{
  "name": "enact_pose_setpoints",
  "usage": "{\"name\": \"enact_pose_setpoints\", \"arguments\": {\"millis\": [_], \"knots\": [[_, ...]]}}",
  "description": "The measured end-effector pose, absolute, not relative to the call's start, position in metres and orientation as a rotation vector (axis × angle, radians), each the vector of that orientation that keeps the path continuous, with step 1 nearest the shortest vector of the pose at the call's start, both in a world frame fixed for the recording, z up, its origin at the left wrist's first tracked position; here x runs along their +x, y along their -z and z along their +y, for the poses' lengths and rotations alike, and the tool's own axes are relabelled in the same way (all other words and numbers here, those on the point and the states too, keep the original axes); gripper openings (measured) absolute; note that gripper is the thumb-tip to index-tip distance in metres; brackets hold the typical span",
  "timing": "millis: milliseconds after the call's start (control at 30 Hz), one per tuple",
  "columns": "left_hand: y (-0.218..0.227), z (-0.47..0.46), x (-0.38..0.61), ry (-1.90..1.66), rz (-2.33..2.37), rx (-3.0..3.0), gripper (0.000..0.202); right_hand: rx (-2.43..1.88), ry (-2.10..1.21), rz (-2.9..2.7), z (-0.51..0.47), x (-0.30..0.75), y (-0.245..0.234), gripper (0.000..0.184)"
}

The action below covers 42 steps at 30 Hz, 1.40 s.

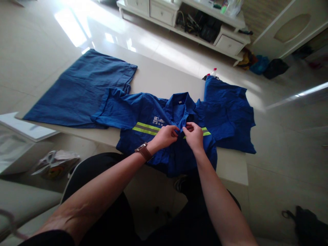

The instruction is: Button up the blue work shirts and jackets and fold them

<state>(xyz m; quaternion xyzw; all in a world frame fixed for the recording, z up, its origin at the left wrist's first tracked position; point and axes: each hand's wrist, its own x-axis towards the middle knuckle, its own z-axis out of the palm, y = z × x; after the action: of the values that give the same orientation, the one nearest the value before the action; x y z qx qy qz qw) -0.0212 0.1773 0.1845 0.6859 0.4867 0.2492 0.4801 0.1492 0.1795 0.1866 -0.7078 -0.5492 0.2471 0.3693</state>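
A blue work shirt (pixel 143 116) with a yellow reflective stripe lies face up on the white table (pixel 159 77), its hem hanging over the near edge. My left hand (pixel 166 135), with a brown watch on the wrist, pinches the left front edge of the shirt at chest height. My right hand (pixel 194 135) pinches the facing edge right beside it. The fingertips of both hands meet at the shirt's opening, just below the collar (pixel 179 100).
A second blue garment (pixel 82 89) lies spread at the table's left, another (pixel 230 109) at the right. A small bottle (pixel 213 72) stands behind the far edge. A white low cabinet (pixel 179 17) runs along the back. A dark bag (pixel 307 225) sits on the floor.
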Motion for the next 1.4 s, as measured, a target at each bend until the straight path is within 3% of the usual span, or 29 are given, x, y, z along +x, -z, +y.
{"name": "enact_pose_setpoints", "arguments": {"millis": [167, 267, 367, 800, 967, 1200, 1400], "knots": [[-0.194, 0.172, -0.024, -0.652, 1.521, 2.187, 0.02, -1.766, -0.653, -1.401, 0.181, 0.15, -0.18, 0.032], [-0.193, 0.175, -0.027, -0.553, 1.464, 2.347, 0.031, -1.738, -0.642, -1.389, 0.18, 0.15, -0.179, 0.03], [-0.188, 0.184, -0.029, -0.342, 1.448, 2.334, 0.043, -1.713, -0.645, -1.395, 0.177, 0.148, -0.18, 0.029], [-0.164, 0.207, -0.011, -0.139, 1.532, 2.192, 0.03, -1.694, -0.671, -1.475, 0.174, 0.148, -0.182, 0.035], [-0.166, 0.211, -0.01, -0.307, 1.53, 2.111, 0.022, -1.668, -0.684, -1.487, 0.171, 0.149, -0.186, 0.038], [-0.187, 0.222, -0.009, -0.979, 1.542, 1.959, 0.021, -1.668, -0.671, -1.451, 0.171, 0.149, -0.19, 0.043], [-0.188, 0.217, -0.006, -0.969, 1.433, 2.009, 0.025, -1.643, -0.68, -1.487, 0.172, 0.143, -0.194, 0.044]]}}
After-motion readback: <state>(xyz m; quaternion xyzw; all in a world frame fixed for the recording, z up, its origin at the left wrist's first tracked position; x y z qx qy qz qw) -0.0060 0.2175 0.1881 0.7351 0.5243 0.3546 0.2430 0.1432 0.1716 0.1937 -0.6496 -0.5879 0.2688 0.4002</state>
